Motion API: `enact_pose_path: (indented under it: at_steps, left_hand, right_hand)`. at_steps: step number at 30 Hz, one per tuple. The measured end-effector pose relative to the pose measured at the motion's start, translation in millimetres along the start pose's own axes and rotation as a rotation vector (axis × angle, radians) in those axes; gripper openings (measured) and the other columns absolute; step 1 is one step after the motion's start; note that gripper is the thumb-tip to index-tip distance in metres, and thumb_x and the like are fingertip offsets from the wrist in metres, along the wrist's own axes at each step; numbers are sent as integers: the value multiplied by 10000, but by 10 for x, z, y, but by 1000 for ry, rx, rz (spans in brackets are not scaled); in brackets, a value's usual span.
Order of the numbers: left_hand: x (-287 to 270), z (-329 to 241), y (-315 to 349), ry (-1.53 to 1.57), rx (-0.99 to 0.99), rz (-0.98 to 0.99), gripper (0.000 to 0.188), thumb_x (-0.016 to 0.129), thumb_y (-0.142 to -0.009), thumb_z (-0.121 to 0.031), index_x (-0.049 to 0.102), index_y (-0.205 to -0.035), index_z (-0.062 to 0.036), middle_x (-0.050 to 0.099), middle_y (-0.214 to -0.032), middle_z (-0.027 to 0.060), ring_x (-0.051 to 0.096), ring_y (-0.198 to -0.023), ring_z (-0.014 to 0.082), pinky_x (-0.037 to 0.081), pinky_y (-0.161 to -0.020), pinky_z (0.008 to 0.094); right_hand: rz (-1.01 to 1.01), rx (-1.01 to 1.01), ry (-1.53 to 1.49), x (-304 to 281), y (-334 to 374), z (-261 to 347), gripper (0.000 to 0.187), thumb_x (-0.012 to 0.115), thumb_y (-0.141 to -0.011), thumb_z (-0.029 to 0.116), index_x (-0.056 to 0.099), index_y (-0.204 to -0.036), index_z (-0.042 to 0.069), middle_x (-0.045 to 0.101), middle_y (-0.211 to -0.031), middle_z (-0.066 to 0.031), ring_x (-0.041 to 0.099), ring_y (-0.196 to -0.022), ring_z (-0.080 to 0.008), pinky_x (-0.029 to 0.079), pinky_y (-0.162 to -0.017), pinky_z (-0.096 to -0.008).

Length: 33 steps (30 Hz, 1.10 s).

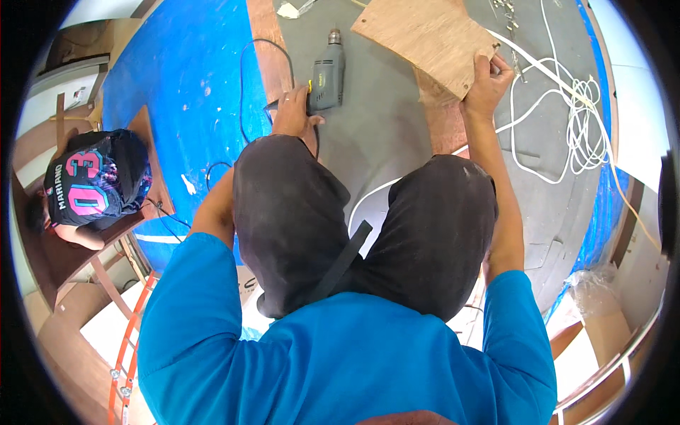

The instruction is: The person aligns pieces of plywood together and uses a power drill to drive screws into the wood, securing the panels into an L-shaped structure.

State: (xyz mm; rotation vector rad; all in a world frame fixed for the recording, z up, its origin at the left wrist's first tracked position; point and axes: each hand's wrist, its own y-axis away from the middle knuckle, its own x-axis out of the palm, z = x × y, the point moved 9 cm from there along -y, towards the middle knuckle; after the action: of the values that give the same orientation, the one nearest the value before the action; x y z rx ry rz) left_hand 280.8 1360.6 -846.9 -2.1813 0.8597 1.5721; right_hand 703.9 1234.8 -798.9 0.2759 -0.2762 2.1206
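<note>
Bright blue short-sleeved shirt (347, 361): nearest the camera, worn by the person, filling the lower middle.
Co-worker in a dark shirt with pink and pale-blue print (99, 177): far left, bent over a brown wooden panel (144, 124).
Blue sheet with pale specks (198, 92): spread at upper left, beside a reddish-brown wood strip (268, 57).
Left hand (294, 113): over the handle side of a grey power drill with a silver chuck (329, 74); handle partly covered, so cannot tell how firmly the fingers close.
Drill position: on the grey flat surface (382, 106), chuck pointing away from the person; dark cord (241, 92) loops to its left.
Dark trousers (290, 205): both knees bent, between the forearms; black strap (343, 258) hangs across the lap.
Light-brown plywood board (425, 42): top, right of the drill and apart from it, set at a slant; small dark marks near its corners.
Right hand (489, 88): at the board's near right corner, narrow grip, thumb and fingers holding the edge.
Small metal pieces (508, 14): scattered right of the board; exact kind too small to tell.
White cable (584, 134): loosely coiled at right.
Clear crumpled plastic (595, 287): lower right.
</note>
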Motion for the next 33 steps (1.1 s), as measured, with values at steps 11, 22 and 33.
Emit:
enact_pose_path:
  at_steps: [11, 22, 33]
  left_hand:
    - [-980, 2, -341, 100, -211, -11, 661, 745, -755, -91, 568, -1389, -28, 739, -1086, 197, 704, -873, 310, 538, -795, 459]
    - [-3917, -1279, -828, 624, -231, 59, 368, 707, -921, -334, 636, -1073, -6, 578, -728, 18, 567, -557, 105, 480, -517, 242]
    - [-3278, -3405, -1480, 589, -89, 581, 285, 713, -908, -262, 637, -1003, -4, 595, -709, 29, 551, -500, 97, 492, -478, 264]
  right_hand:
    - [-29, -88, 122, -72, 27, 4, 424, 764, -886, 91, 461, -1163, -14, 481, -1317, -184, 515, -1227, -250, 462, -1030, -386]
    - [-32, -112, 86, -28, 40, 7, 443, 707, -908, 39, 393, -1218, -6, 433, -1375, -164, 506, -1288, -250, 477, -1046, -411]
    - [-155, -104, -7, 42, 60, 92, 370, 759, -834, 130, 516, -1082, 2, 510, -1237, -169, 524, -1156, -302, 435, -1006, -438]
